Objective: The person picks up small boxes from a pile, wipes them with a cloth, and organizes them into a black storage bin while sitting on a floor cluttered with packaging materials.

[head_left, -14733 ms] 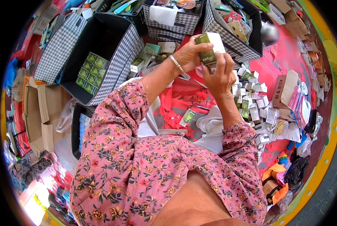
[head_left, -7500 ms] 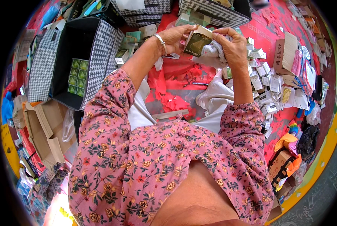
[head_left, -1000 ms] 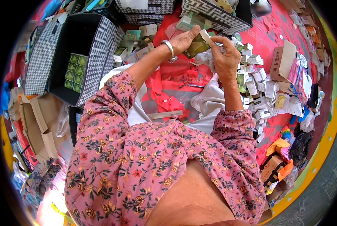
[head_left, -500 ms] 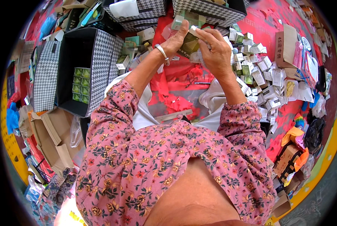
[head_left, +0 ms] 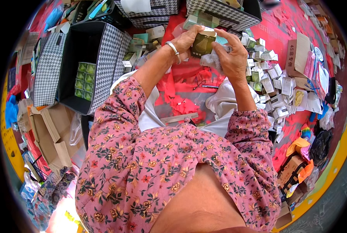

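Note:
My left hand (head_left: 187,40), with a pale bangle at the wrist, is closed on the left side of a small dark olive box (head_left: 203,44). The box's printed face is turned up to me and a white flap shows at its far edge. Just right of it is my right hand (head_left: 233,56), thumb and forefinger curved near the box's right edge. A crumpled translucent plastic wrapping (head_left: 212,61) lies under its fingers and appears held there. What the wrapping contains is hidden. Beyond the hands sits a pale green clear-sided box (head_left: 198,19).
Many small white-and-green boxes (head_left: 272,77) are heaped on the right. At left, a houndstooth storage box (head_left: 115,50) holds stacked green boxes (head_left: 85,80). More houndstooth boxes (head_left: 224,15) stand at the far side. An open carton (head_left: 57,132) lies lower left. A pen (head_left: 210,86) rests between my legs.
My right hand has drawn away to the right from the olive box, and the wrapping shows more. The box's printed face is now more visible in my left hand.

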A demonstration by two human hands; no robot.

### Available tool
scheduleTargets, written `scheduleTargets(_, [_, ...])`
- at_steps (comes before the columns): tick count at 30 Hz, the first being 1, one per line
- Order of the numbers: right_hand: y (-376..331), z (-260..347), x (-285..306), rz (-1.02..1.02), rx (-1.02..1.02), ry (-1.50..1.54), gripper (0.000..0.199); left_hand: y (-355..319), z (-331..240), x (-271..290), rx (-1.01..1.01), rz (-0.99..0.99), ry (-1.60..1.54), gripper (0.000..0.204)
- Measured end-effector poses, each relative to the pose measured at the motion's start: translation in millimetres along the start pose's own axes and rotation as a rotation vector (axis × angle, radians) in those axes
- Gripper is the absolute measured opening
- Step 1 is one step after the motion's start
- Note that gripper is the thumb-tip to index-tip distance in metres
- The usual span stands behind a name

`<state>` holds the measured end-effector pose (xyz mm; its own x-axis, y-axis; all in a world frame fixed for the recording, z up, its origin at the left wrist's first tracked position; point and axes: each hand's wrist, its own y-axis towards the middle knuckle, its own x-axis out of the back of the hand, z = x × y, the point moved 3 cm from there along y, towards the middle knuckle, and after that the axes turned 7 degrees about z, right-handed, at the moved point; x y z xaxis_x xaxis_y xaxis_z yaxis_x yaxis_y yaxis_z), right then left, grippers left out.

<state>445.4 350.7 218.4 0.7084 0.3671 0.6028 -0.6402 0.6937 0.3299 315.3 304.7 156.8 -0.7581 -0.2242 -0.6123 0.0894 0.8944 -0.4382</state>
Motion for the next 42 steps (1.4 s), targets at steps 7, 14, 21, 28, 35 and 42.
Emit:
scheduleTargets(7, [4, -20, -2, 0.005, -0.244, 0.381, 0.015, -6, -5, -9, 0.051, 0.041, 0.01, 0.047])
scheduleTargets(14, [4, -18, -4, -0.029, -0.106, 0.207, 0.013, -6, -6, -13, 0.047, 0.092, 0.053, 0.054])
scheduleTargets(21, [-1, -6, 2, -0.028, -0.138, 0.19, 0.012, -1, -2, -9, -0.001, 0.098, 0.065, 0.054])
scheduleTargets(28, [-3, -4, 3, -0.026, -0.19, 0.2, 0.012, -6, -5, -9, -0.061, -0.017, 0.206, 0.057])
scheduleTargets(35, [-1, -12, -1, -0.059, -0.315, 0.401, 0.018, 32, 5, 25, -0.333, -0.229, 0.782, 0.078])
scheduleTargets(42, [-3, -15, -3, -0.059, -0.38, 0.388, 0.02, 36, 13, 28, -0.318, -0.213, 0.769, 0.081])
